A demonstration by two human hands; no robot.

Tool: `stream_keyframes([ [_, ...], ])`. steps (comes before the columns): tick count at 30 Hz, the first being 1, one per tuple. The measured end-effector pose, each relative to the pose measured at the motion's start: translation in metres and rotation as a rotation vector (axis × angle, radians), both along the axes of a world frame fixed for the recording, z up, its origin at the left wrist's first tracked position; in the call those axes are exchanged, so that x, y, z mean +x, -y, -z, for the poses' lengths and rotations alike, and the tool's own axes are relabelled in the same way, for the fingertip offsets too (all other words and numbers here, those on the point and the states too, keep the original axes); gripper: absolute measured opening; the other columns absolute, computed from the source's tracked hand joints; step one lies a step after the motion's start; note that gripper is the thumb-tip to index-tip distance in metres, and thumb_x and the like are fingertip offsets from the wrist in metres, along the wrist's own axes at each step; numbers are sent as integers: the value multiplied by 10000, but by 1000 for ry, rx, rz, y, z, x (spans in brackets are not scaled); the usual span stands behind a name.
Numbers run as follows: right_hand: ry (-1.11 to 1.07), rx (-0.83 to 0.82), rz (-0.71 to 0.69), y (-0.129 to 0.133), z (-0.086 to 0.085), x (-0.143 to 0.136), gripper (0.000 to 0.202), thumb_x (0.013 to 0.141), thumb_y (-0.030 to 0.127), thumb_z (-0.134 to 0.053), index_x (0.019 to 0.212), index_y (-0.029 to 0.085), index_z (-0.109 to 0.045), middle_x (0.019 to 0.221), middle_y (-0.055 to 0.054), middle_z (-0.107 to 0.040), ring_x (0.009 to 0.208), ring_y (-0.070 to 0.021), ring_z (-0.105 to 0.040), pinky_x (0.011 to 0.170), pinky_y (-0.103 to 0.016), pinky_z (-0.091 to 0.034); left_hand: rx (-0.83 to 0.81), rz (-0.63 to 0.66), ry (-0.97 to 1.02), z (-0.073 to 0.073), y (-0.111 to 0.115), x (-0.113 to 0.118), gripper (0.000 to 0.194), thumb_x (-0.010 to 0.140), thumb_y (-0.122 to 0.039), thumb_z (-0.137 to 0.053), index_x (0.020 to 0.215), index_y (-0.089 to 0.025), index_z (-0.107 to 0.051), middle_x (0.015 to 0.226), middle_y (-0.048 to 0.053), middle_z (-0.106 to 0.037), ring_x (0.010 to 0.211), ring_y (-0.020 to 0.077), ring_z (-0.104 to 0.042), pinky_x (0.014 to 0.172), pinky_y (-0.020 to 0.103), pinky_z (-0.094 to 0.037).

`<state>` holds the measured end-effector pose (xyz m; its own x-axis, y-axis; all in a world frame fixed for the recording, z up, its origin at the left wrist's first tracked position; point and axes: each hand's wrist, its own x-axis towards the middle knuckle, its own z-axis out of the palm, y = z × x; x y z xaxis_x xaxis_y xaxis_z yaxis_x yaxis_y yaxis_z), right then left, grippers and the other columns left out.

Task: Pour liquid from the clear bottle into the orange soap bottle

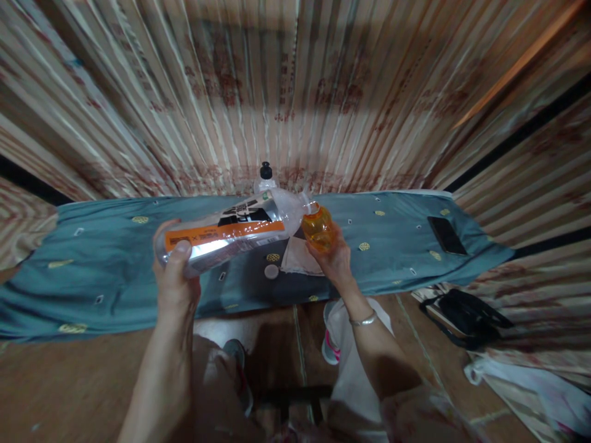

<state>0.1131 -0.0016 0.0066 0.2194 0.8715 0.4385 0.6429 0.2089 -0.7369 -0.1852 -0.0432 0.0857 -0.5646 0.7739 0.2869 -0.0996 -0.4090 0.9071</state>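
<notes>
My left hand is wrapped round the base of a large clear plastic bottle with an orange, black and silver label. The bottle lies nearly level, its neck tipped toward the right. Its mouth meets or nearly touches the rim of a small orange see-through container, which my right hand grips. Whether liquid is flowing between them I cannot tell. Below, a white round cap and a pale folded cloth or tissue lie on the table.
A teal patterned cloth covers the long narrow table. Behind the large bottle stands a clear bottle with a black top. A dark phone lies at the right. Curtains hang close behind, and a black bag rests low at the right.
</notes>
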Motion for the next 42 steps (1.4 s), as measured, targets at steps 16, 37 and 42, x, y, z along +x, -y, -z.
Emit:
stream_keyframes([
  [16,-78,-62,-6,5,0,-4,816,754,465,-816,1473,181,-554,1381,-189,-739,1246,-395,-755,1069,-599,-632,29,-8,-7,0,2,-4,562,609,-516,-862,1058,-220,-701,950,23,-654,830,216,-621,794,372,-563],
  [37,-25,-42,10,6,3,-4,808,766,454,-828,1474,179,-551,1376,-182,-755,1246,-367,-757,1053,-550,-647,52,-7,70,1,0,-5,531,527,-438,-898,995,-228,-763,874,-4,-695,769,184,-632,662,292,-537],
  [42,-33,-65,-1,5,1,-3,792,762,434,-814,1474,210,-550,1333,-159,-767,1175,-364,-786,1001,-565,-673,71,-8,51,2,0,-4,508,571,-437,-888,1010,-221,-750,885,-5,-688,779,177,-634,680,280,-527],
])
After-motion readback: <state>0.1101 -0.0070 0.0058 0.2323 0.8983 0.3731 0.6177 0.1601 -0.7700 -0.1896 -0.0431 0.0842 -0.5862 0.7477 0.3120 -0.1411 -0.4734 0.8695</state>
